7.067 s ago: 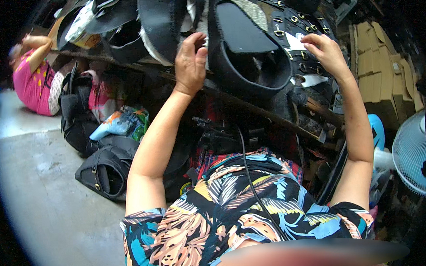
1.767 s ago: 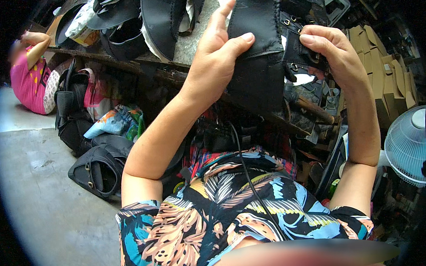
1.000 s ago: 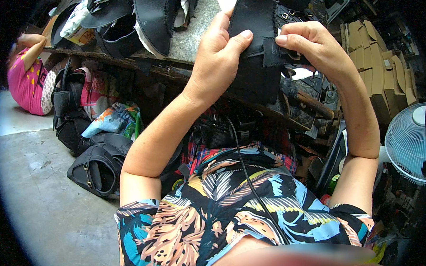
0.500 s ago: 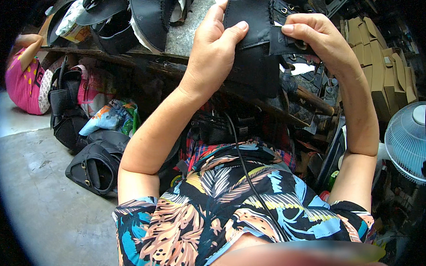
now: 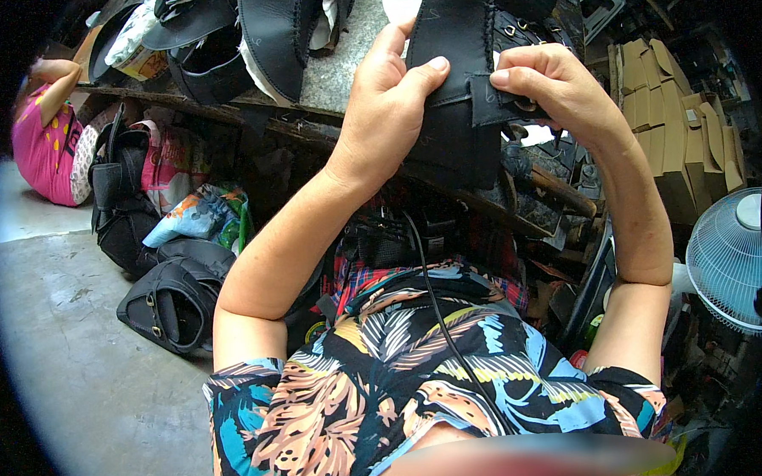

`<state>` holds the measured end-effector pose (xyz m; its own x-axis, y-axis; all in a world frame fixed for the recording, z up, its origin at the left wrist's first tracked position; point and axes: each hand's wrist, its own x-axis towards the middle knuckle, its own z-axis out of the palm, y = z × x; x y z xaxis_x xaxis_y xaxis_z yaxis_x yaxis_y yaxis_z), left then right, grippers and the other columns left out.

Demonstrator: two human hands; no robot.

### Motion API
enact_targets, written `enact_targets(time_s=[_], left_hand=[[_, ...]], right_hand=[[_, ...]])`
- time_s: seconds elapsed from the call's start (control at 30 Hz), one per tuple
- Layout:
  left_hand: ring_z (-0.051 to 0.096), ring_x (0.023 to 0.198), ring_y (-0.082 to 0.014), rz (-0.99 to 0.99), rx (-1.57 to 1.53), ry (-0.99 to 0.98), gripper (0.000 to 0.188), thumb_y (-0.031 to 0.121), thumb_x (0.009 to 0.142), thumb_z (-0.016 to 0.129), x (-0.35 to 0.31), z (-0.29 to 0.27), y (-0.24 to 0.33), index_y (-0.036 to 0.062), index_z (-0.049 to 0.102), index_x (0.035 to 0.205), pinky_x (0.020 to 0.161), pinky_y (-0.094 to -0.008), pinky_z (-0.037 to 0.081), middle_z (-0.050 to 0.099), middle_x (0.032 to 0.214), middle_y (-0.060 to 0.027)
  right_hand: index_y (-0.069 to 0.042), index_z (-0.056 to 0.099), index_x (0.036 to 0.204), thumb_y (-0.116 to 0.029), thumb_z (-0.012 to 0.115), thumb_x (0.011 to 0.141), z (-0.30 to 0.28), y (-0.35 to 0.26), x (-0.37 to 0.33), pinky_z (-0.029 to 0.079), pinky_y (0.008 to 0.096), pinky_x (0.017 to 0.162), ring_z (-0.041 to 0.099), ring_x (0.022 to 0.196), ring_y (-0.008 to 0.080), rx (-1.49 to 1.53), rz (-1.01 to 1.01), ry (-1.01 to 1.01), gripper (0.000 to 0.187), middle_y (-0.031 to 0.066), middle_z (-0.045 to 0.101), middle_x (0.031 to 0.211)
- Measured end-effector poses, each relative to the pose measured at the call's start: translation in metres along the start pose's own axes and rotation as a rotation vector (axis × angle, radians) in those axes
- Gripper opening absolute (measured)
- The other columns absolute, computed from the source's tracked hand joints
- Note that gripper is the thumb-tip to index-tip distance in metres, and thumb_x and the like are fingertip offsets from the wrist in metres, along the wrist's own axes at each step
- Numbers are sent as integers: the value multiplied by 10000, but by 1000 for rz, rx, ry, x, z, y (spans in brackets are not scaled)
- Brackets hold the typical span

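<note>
A long black leather piece (image 5: pixel 452 43) with a stitched edge hangs over the front of the workbench. My left hand (image 5: pixel 385 102) grips its left edge, thumb on top and fingers underneath. A short black leather strap (image 5: pixel 496 104) lies against the right edge of the piece. My right hand (image 5: pixel 553 79) pinches this strap between thumb and forefinger, the other fingers curled. Below my hands the lower flap of the leather hangs down past the bench edge. What lies under the leather is hidden.
Curved black leather pieces (image 5: pixel 279 38) lie on the grey workbench (image 5: pixel 340 74) at the left. Black bags (image 5: pixel 167 303) sit on the floor. Cardboard boxes (image 5: pixel 669 123) and a fan (image 5: pixel 730 257) stand at the right. Another person in pink (image 5: pixel 46 155) is at the far left.
The leather piece and both hands have shifted slightly downward in view. The strap has moved a little left, closer over the leather's edge. Both hands keep their hold.
</note>
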<state>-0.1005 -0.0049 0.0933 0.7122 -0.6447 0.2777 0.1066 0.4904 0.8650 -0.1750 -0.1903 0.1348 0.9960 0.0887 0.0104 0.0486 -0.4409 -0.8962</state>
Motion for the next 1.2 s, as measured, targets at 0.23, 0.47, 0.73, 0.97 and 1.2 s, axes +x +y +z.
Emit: enact_targets(time_s=[0.23, 0.47, 0.73, 0.97, 1.2], left_hand=[[621, 980, -164, -60, 5, 14, 427, 30, 902, 532, -4, 1, 2, -10, 415, 1310, 857, -284, 511, 610, 1125, -129], [616, 976, -159, -68, 34, 13, 433, 35, 886, 534, -4, 0, 2, -1, 416, 1301, 857, -284, 506, 605, 1115, -122], [614, 972, -149, -77, 37, 19, 430, 36, 888, 533, -5, -3, -1, 2, 412, 1299, 854, -285, 505, 606, 1109, -121], [624, 945, -157, -95, 73, 4, 435, 46, 878, 562, -5, -5, 0, 3, 417, 1286, 827, -275, 514, 614, 1086, -115], [633, 904, -151, -91, 156, -5, 592, -16, 752, 721, -5, -4, 0, 4, 425, 1265, 787, -266, 528, 617, 1039, -108]], right_hand=[[-102, 566, 665, -257, 556, 937, 3, -3, -2, 292, 164, 361, 400, 407, -7, -6, 51, -15, 314, -85, 449, 514], [-92, 596, 700, -253, 556, 941, 6, 3, -2, 287, 164, 358, 403, 407, -5, -21, 57, -6, 292, -86, 464, 516], [-85, 597, 699, -230, 572, 935, 12, 11, 0, 300, 176, 392, 402, 440, -2, 71, 101, 25, 278, -79, 461, 522], [-75, 575, 641, -210, 598, 908, 9, -1, 3, 274, 198, 401, 371, 448, 7, -169, 15, -4, 300, -86, 418, 516], [-54, 628, 669, -196, 611, 884, 10, -1, 5, 272, 220, 432, 360, 480, 5, -24, 42, -39, 258, -93, 447, 537]])
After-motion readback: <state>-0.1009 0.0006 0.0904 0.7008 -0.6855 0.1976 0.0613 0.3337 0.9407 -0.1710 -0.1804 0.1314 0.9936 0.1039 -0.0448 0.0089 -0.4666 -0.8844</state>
